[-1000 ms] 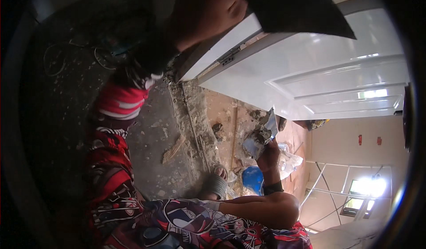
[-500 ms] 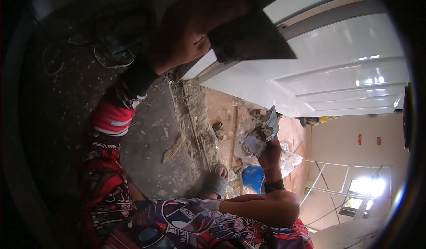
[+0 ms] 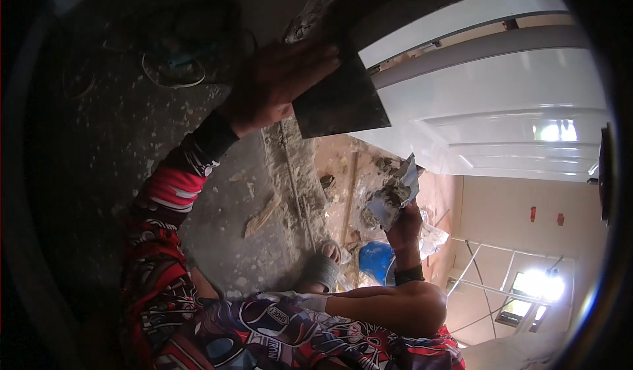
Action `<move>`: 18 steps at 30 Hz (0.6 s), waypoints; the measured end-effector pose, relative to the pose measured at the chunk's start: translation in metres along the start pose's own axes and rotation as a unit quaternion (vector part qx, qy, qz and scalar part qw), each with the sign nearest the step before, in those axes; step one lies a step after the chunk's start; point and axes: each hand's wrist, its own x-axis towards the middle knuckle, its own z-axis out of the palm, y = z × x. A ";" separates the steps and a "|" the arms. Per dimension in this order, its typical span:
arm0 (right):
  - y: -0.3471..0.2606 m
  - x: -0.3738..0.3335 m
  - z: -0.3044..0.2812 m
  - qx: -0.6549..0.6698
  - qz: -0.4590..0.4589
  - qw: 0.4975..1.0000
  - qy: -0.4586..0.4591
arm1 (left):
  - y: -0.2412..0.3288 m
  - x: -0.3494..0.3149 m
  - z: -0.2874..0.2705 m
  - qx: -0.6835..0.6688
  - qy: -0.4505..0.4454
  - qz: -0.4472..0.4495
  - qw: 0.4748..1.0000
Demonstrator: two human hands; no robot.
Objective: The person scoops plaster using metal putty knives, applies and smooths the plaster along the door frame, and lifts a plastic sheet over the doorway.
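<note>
My left hand [image 3: 277,83] is raised at the upper middle, its fingers along the edge of a dark flat plate [image 3: 349,103] with square corners. Its kind, tile or tool blade, is hard to tell in the shade. Close by the fingertips, rough grey mortar [image 3: 310,20] shows on a dark surface. Lower and to the right, my right hand [image 3: 405,228] grips a bent grey-blue sheet or blade [image 3: 409,175] by its lower part. Clumps of wet-looking mortar [image 3: 394,195] lie on that sheet. The two hands are well apart.
A glossy white panelled door [image 3: 488,123] spans the right. Below my right hand stands a blue bucket [image 3: 374,261] beside clear plastic bags [image 3: 432,239]. A wood scrap [image 3: 262,215] lies on the spattered floor [image 3: 224,254]; a white cable [image 3: 168,83] loops at far left.
My left hand and the dark plate have moved left and down, and the plate has turned to show more of its face. My right hand with the mortar has barely moved.
</note>
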 end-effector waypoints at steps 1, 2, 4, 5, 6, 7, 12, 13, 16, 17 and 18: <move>0.001 0.001 -0.002 0.000 0.000 1.000 -0.002 | 0.000 -0.007 0.003 0.005 -0.009 -0.003 1.000; 0.002 0.002 -0.004 0.001 0.001 1.000 -0.005 | 0.001 -0.014 0.004 0.005 -0.011 -0.006 1.000; 0.002 0.004 -0.005 0.002 0.012 1.000 -0.007 | 0.003 -0.027 0.008 -0.018 -0.002 -0.019 1.000; 0.001 0.003 -0.007 0.002 0.018 1.000 -0.009 | 0.004 -0.034 0.011 -0.020 -0.003 -0.021 1.000; 0.001 0.003 -0.008 0.002 0.019 1.000 -0.006 | 0.004 -0.042 0.015 -0.028 -0.014 -0.037 0.999; 0.001 0.003 -0.010 0.001 0.020 1.000 -0.005 | 0.005 -0.050 0.019 -0.036 -0.025 -0.054 0.998; 0.007 0.010 -0.011 -0.002 0.031 1.000 -0.001 | 0.005 -0.089 0.025 -0.013 -0.049 -0.083 0.995; 0.007 0.010 -0.013 -0.004 0.029 1.000 0.000 | 0.006 -0.096 0.029 -0.013 -0.052 -0.085 0.995; 0.008 0.012 -0.018 -0.011 0.023 1.000 0.008 | 0.005 -0.113 0.037 -0.030 -0.075 -0.105 0.991; 0.009 0.013 -0.018 -0.016 0.021 1.000 0.010 | 0.003 -0.120 0.037 -0.028 -0.077 -0.108 0.991; 0.009 0.013 -0.018 -0.015 0.025 1.000 0.009 | 0.002 -0.127 0.038 -0.029 -0.086 -0.115 0.989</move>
